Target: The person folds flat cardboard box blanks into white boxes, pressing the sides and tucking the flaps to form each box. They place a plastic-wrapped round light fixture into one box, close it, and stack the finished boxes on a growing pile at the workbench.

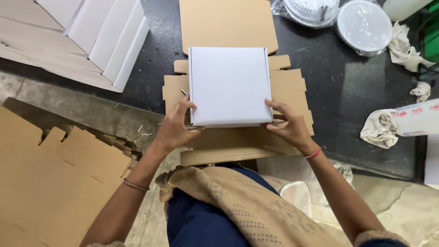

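On flat brown cardboard (288, 87), a square, closed white box (228, 84).

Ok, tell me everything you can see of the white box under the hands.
The white box is a flat, square, folded carton, closed, with plain, smooth-looking faces and crisp edges. It lies level on a stack of brown corrugated cardboard blanks on the dark table. The left hand presses its near left corner, and the right hand its near right corner.

box (229, 84) on cardboard stack (292, 91), plates (363, 23) right
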`<move>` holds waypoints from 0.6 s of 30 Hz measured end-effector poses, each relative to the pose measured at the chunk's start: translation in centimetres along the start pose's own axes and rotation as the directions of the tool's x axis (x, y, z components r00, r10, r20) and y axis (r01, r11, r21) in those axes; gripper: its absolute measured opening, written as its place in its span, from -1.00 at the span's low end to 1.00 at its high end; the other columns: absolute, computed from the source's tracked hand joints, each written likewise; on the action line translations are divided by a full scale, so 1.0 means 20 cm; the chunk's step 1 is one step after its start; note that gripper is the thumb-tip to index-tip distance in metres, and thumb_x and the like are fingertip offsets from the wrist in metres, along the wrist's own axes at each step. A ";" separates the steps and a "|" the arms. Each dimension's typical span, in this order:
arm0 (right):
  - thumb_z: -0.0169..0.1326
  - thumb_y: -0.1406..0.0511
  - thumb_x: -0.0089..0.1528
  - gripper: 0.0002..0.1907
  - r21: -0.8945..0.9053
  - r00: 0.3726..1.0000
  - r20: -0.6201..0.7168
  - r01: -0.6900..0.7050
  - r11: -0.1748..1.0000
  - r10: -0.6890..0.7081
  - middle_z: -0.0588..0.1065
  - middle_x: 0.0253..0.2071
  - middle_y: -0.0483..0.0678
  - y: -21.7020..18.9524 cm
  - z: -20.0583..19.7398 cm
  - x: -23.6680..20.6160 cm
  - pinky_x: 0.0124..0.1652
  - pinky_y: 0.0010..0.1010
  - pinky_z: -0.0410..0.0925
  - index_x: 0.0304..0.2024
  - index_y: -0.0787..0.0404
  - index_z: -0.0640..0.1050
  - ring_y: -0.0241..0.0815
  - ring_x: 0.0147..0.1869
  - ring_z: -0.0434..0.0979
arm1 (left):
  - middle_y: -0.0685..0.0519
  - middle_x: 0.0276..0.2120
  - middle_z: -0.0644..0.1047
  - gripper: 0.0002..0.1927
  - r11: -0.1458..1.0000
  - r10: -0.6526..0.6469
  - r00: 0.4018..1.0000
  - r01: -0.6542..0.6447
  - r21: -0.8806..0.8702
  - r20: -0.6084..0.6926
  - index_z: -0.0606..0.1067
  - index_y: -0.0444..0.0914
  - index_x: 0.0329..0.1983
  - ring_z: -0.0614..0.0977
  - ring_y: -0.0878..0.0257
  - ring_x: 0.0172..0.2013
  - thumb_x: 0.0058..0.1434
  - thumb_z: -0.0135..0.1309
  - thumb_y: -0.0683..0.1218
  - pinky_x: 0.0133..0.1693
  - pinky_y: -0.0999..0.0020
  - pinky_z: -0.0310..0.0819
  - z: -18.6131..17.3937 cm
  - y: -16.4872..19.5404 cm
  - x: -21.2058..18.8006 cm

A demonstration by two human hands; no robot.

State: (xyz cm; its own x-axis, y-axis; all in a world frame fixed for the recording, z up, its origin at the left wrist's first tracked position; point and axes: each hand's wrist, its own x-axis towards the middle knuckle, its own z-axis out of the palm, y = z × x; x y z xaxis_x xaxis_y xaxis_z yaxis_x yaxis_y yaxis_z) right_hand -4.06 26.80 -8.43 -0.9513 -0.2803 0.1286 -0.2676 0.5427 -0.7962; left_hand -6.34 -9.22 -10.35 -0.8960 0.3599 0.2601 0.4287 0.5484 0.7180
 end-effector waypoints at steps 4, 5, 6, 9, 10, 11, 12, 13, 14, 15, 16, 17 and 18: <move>0.33 0.44 0.20 -0.46 0.202 0.997 -0.074 0.047 0.978 -0.033 0.52 0.16 0.15 -0.05 -0.23 0.14 0.09 -0.34 0.53 0.24 0.26 0.52 -0.13 0.20 0.62 | -0.19 0.23 0.43 -0.19 0.981 -0.035 0.994 0.015 -0.192 -0.100 0.26 -0.25 0.16 0.70 0.01 0.00 -0.05 0.49 0.01 -0.19 0.30 0.64 -0.16 0.04 0.18; 0.33 0.37 0.18 -0.37 0.218 0.995 -0.100 -0.005 0.976 0.027 0.52 0.08 0.12 -0.06 -0.32 0.21 0.03 -0.34 0.57 0.29 0.25 0.44 -0.16 0.11 0.64 | -0.12 0.18 0.48 -0.11 0.962 -0.096 0.987 0.058 -0.268 -0.131 0.21 -0.23 0.24 0.69 0.04 0.02 -0.05 0.49 0.03 -0.15 0.28 0.64 -0.23 0.05 0.24; 0.33 0.29 0.17 -0.27 0.237 0.988 -0.124 -0.060 0.970 0.092 0.52 0.00 0.10 -0.07 -0.40 0.30 -0.03 -0.35 0.62 0.35 0.23 0.36 -0.19 0.02 0.66 | -0.06 0.13 0.52 -0.03 0.933 -0.162 0.975 0.101 -0.345 -0.154 0.16 -0.21 0.33 0.69 0.07 0.04 -0.04 0.49 0.04 -0.10 0.26 0.64 -0.28 0.05 0.32; 0.28 -0.02 0.31 -0.21 0.013 0.985 -0.160 -0.071 0.997 0.073 0.46 -0.12 0.35 -0.12 -0.57 0.63 -0.23 -0.15 0.41 0.40 0.22 0.30 0.07 -0.18 0.50 | -0.13 0.10 0.49 -0.16 0.973 0.210 0.887 -0.230 0.000 -0.411 0.27 -0.23 0.29 0.59 -0.02 0.12 0.17 0.58 0.06 -0.07 0.17 0.67 -0.39 0.06 0.69; 0.25 -0.14 0.32 -0.15 0.179 0.992 -0.121 0.054 0.982 -0.032 0.52 -0.04 0.17 -0.12 -0.59 0.72 -0.16 -0.40 0.59 0.32 0.26 0.21 -0.21 -0.06 0.63 | -0.13 0.08 0.47 -0.24 0.969 0.236 0.864 -0.244 0.039 -0.446 0.34 -0.23 0.24 0.56 -0.02 0.11 0.20 0.58 0.09 -0.14 0.17 0.64 -0.40 0.07 0.79; 0.20 -0.16 0.30 -0.18 0.019 0.981 -0.185 0.059 0.998 -0.055 0.52 0.03 0.13 -0.13 -0.62 0.78 -0.20 -0.39 0.55 0.31 0.23 0.26 -0.20 -0.13 0.63 | -0.10 0.02 0.51 -0.37 0.963 0.269 0.848 -0.219 0.160 -0.457 0.42 -0.21 0.10 0.58 -0.03 0.07 0.20 0.55 0.12 -0.15 0.14 0.61 -0.41 0.08 0.88; 0.16 -0.18 0.29 -0.20 -0.141 0.966 -0.245 0.053 0.989 -0.087 0.53 0.11 0.08 -0.13 -0.65 0.83 -0.23 -0.38 0.51 0.29 0.21 0.30 -0.18 -0.21 0.62 | -0.07 -0.05 0.56 -0.48 0.942 0.304 0.831 -0.189 0.278 -0.465 0.49 -0.19 -0.04 0.59 -0.04 0.03 0.20 0.53 0.15 -0.17 0.12 0.59 -0.42 0.09 0.95; 0.12 -0.19 0.27 -0.22 -0.297 0.946 -0.297 0.036 0.954 -0.128 0.53 0.19 0.04 -0.14 -0.67 0.87 -0.26 -0.36 0.47 0.28 0.19 0.35 -0.15 -0.28 0.61 | -0.04 -0.11 0.60 -0.57 0.907 0.340 0.814 -0.152 0.392 -0.471 0.56 -0.16 -0.18 0.60 -0.04 -0.01 0.21 0.51 0.17 -0.18 0.09 0.56 -0.44 0.09 1.00; 0.15 -0.10 0.35 -0.34 -0.374 0.929 -0.254 0.163 0.913 -0.270 0.52 0.19 0.07 -0.14 -0.69 0.89 -0.17 -0.33 0.50 0.25 0.22 0.41 -0.09 -0.12 0.61 | -0.06 -0.18 0.61 -0.57 0.889 0.354 0.829 -0.154 0.432 -0.432 0.59 -0.18 -0.20 0.60 -0.06 -0.06 0.22 0.46 0.21 -0.15 0.04 0.53 -0.46 0.09 1.02; 0.18 0.00 0.42 -0.46 -0.443 0.895 -0.194 0.286 0.850 -0.402 0.52 0.19 0.10 -0.14 -0.72 0.89 -0.09 -0.30 0.53 0.22 0.25 0.46 -0.02 0.05 0.60 | -0.07 -0.25 0.61 -0.56 0.870 0.363 0.845 -0.156 0.468 -0.393 0.62 -0.20 -0.21 0.60 -0.08 -0.11 0.23 0.41 0.25 -0.12 -0.02 0.51 -0.48 0.08 1.04; 0.20 0.10 0.49 -0.58 -0.499 0.844 -0.124 0.402 0.768 -0.522 0.51 0.19 0.14 -0.14 -0.73 0.89 0.00 -0.26 0.56 0.19 0.29 0.52 0.06 0.21 0.59 | -0.09 -0.32 0.62 -0.53 0.848 0.371 0.859 -0.159 0.505 -0.352 0.64 -0.21 -0.23 0.60 -0.10 -0.16 0.24 0.36 0.28 -0.09 -0.07 0.48 -0.50 0.07 1.05; 0.20 0.16 0.47 -0.65 -0.550 0.803 -0.110 0.442 0.709 -0.586 0.53 0.14 0.13 -0.14 -0.75 0.88 -0.01 -0.24 0.55 0.13 0.29 0.54 0.07 0.16 0.60 | -0.09 -0.31 0.63 -0.58 0.849 0.370 0.868 -0.172 0.499 -0.332 0.66 -0.19 -0.19 0.61 -0.10 -0.18 0.25 0.33 0.25 -0.14 -0.05 0.49 -0.53 0.05 1.05; 0.20 0.22 0.44 -0.71 -0.599 0.759 -0.091 0.476 0.645 -0.645 0.54 0.09 0.12 -0.14 -0.76 0.87 -0.02 -0.21 0.54 0.07 0.31 0.57 0.09 0.11 0.62 | -0.10 -0.30 0.64 -0.63 0.850 0.371 0.875 -0.186 0.493 -0.310 0.67 -0.16 -0.16 0.62 -0.09 -0.20 0.26 0.30 0.22 -0.18 -0.03 0.51 -0.55 0.04 1.06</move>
State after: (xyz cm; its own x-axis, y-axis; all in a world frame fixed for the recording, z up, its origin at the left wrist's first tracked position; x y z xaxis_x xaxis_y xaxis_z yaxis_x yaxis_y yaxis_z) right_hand -22.19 32.53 5.05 -0.5632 -0.4904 0.6651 -0.7168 0.6903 -0.0981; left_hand -26.35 -9.49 2.78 -0.6609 0.2849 0.6943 0.5885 0.7708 0.2439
